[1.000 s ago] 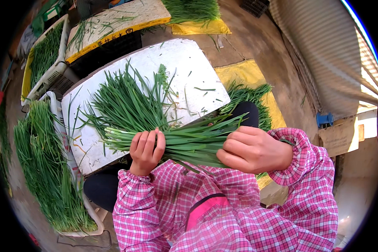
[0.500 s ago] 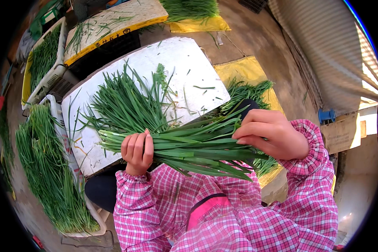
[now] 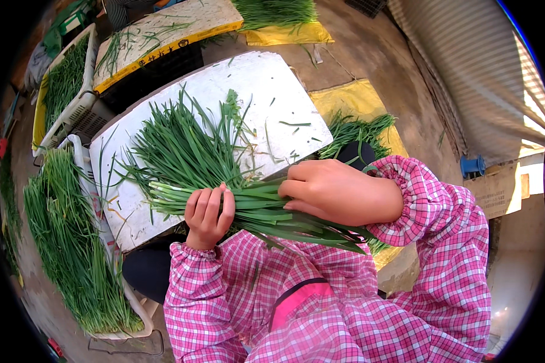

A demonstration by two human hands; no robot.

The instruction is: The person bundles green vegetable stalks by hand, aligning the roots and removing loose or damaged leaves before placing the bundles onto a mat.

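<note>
Left hand [image 3: 209, 215] grip wrapped round chive bunch [image 3: 248, 209], right hand [image 3: 339, 192] grip closed over same bunch beside it; bunch held level above near edge of white worktop [image 3: 254, 91], loose chive pile [image 3: 181, 151] on it; crate of chives [image 3: 72, 242] at left

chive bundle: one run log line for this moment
left hand: grips chive bundle | right hand: on bundle | under: white board | left: crate of chives
</note>
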